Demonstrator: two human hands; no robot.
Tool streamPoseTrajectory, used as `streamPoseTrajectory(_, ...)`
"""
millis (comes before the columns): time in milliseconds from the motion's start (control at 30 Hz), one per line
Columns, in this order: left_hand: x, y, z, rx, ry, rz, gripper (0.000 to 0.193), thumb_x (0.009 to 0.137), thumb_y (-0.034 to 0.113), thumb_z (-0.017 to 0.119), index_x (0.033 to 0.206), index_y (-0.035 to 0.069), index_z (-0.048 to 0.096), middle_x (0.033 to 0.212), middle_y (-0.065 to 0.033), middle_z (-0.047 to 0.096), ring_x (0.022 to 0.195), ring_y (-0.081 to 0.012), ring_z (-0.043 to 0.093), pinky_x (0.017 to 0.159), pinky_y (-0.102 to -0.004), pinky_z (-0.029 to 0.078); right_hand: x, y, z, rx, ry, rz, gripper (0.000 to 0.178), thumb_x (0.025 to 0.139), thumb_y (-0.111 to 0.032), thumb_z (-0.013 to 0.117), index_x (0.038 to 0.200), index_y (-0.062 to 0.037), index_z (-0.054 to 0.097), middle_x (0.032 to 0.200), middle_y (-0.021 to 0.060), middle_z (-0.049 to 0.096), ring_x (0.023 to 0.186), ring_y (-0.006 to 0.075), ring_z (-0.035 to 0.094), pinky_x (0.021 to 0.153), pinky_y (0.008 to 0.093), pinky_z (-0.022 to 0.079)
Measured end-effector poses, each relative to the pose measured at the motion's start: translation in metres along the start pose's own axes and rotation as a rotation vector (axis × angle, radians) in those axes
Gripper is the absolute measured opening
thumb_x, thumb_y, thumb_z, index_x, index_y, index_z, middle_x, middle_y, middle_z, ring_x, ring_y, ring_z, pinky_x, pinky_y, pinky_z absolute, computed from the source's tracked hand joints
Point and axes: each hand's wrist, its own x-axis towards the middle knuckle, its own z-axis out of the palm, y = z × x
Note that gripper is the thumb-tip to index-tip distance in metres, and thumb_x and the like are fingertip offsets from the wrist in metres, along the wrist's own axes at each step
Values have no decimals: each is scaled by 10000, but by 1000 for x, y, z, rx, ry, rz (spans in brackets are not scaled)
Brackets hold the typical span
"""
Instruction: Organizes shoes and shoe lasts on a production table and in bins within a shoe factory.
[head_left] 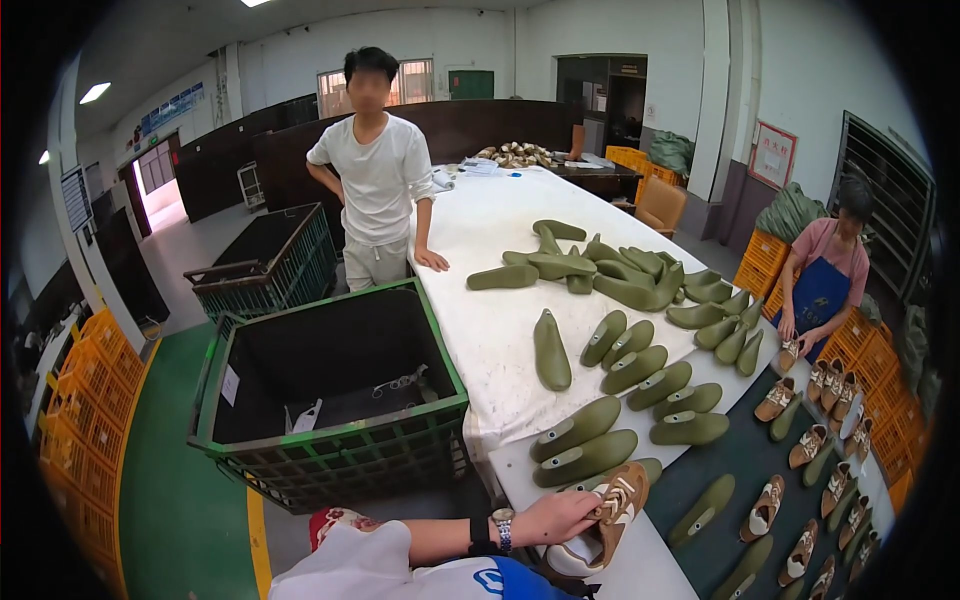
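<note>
From the lower edge my left forearm reaches in, with a watch and a dark band at the wrist. My left hand [560,516] is closed on the opening of a brown-and-white lace-up sneaker [624,497], at the near end of the table. Just beyond the hand, green shoe lasts [585,456] lie side by side on a pale board, and one is partly hidden behind the sneaker. My right hand is out of sight. Right of the sneaker, more lasts [702,510] and brown sneakers [763,508] stand in rows on a dark green surface.
A green-framed cart [330,440] with a black lining stands left of the table. A person in white [375,180] rests a hand on the white tabletop [480,230], near a pile of lasts [620,275]. At right, a person in a blue apron [822,300] handles a sneaker beside orange crates [860,350].
</note>
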Motion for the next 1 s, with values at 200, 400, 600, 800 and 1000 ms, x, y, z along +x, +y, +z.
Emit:
streamPoseTrajectory(200,3,-1,3,-9,-30,16,282,828,188,551,1045,18,490,973,-156,567,855,-326,560,706,-367,474,0,-1,5,37,-14,83,289,753,-134,621,1005,-13,549,750,158,572,625,314,550,592,362,466)
streamPoseTrajectory(400,4,-5,2,-25,-31,7,269,802,166,562,1022,40,474,954,-136,543,860,-317,549,701,-374,465,-2,5,10,39,-19,141,291,751,-131,624,1008,-13,552,759,155,574,627,305,552,591,355,467)
streamPoseTrajectory(600,14,-3,2,-34,-70,39,243,821,175,552,1006,31,484,901,-145,558,817,-324,554,675,-378,464,-10,17,12,61,-16,200,294,750,-127,627,1012,-14,554,768,152,577,629,296,554,591,348,469)
streamPoseTrajectory(800,16,-11,8,-14,-18,27,242,826,181,550,1006,35,481,907,-141,553,816,-326,553,674,-369,464,-16,33,14,80,-13,247,297,749,-123,630,1015,-15,557,777,149,579,631,286,557,591,340,471)
streamPoseTrajectory(1000,26,-15,18,-33,15,58,238,836,194,541,1005,36,486,895,-137,546,824,-325,550,674,-369,461,-24,45,17,99,-8,307,299,747,-119,633,1018,-16,559,786,147,582,633,277,559,591,333,472)
